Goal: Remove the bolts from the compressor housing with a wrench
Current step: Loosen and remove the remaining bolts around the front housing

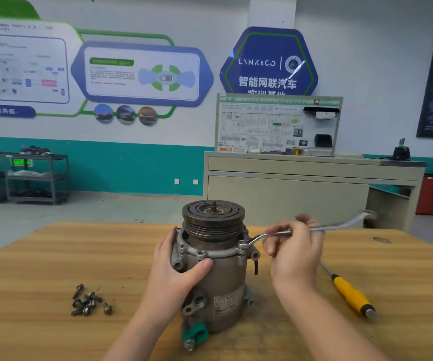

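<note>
A grey metal compressor (pixel 223 282) stands upright on the wooden table (pixel 40 269), its dark pulley (pixel 213 217) on top. My left hand (pixel 173 272) grips the housing's left side, thumb across the front. My right hand (pixel 295 246) holds the shaft of a silver ring wrench (pixel 340 225). The wrench's ring end (pixel 244 243) sits over a bolt on the right of the housing flange. Bolt heads (pixel 200 254) show on the flange front. Several removed bolts (pixel 89 300) lie in a loose pile on the table at the left.
A yellow-handled screwdriver (pixel 351 295) lies on the table to the right of my right arm. A beige cabinet (pixel 301 183) with a display board stands behind the table. Metal shelving (pixel 35 178) lines the far left wall.
</note>
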Demonstrator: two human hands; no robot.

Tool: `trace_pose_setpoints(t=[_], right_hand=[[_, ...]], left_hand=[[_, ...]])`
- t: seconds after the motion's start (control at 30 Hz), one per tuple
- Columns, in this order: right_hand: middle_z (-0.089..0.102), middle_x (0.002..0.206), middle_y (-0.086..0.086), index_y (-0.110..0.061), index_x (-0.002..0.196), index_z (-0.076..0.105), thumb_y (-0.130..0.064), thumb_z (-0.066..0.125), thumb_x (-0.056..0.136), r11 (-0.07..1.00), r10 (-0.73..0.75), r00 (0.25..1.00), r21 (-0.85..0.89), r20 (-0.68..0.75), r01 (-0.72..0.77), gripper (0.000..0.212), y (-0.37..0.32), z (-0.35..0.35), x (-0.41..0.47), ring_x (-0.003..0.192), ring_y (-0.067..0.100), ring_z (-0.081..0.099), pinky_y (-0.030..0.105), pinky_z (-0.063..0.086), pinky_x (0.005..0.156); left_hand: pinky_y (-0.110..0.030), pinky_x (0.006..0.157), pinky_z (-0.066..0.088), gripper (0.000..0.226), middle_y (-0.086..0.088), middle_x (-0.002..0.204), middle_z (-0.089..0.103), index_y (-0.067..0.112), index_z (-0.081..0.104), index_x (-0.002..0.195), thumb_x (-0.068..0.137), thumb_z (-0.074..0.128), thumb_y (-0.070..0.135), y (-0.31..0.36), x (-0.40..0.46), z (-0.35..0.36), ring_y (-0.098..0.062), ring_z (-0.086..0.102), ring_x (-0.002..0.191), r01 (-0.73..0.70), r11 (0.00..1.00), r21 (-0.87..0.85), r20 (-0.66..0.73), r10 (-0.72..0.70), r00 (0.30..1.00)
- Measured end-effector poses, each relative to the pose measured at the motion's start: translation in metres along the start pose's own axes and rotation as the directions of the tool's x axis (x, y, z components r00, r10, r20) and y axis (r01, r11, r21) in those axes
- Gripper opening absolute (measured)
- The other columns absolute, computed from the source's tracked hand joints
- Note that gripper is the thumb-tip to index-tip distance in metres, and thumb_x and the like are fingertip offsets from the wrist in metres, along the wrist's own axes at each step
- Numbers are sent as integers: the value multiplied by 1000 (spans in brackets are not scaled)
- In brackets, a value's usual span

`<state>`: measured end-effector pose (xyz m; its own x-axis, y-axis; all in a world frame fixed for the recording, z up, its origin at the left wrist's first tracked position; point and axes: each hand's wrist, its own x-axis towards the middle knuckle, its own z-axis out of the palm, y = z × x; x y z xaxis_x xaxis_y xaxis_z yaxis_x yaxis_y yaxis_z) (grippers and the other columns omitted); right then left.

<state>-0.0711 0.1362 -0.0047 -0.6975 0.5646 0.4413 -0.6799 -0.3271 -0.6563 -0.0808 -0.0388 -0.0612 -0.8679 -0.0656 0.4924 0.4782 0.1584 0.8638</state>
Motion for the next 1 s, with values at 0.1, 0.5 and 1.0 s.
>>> trace_pose_setpoints(t=[0.1, 0.5, 1.0], right_hand=[[48, 56, 9, -10, 84, 39, 1, 29, 94, 895, 446, 895, -41, 18, -445, 18, 1, 8, 34, 28, 11, 31, 15, 25, 32], [70, 68, 6, -12, 93, 43, -14, 36, 103, 994, 105, 974, -62, 203, -94, 13, -20, -13, 18, 51, 22, 66, 26, 52, 48], [62, 67, 0, -19, 90, 52, -26, 48, 99, 561, -413, 598, -326, 687, 761, 12, -27, -9, -24, 62, 10, 62, 26, 52, 61]], left_hand=[[-34, 105, 41, 121, 10, 138, 44, 25, 32, 147, 43, 73, 71, 1, -1, 0, -7, 46, 125, -2, 1000, -11, 9, 2, 1000], [-26, 95, 46, 91, 18, 128, 55, 44, 44, 129, 45, 75, 64, -1, 3, -1, 0, 54, 115, -1, 999, -41, 14, 2, 1000], [-34, 101, 45, 104, 13, 131, 55, 33, 43, 137, 43, 75, 67, -4, 5, -3, -5, 53, 119, -11, 1000, -26, 17, 12, 1000]])
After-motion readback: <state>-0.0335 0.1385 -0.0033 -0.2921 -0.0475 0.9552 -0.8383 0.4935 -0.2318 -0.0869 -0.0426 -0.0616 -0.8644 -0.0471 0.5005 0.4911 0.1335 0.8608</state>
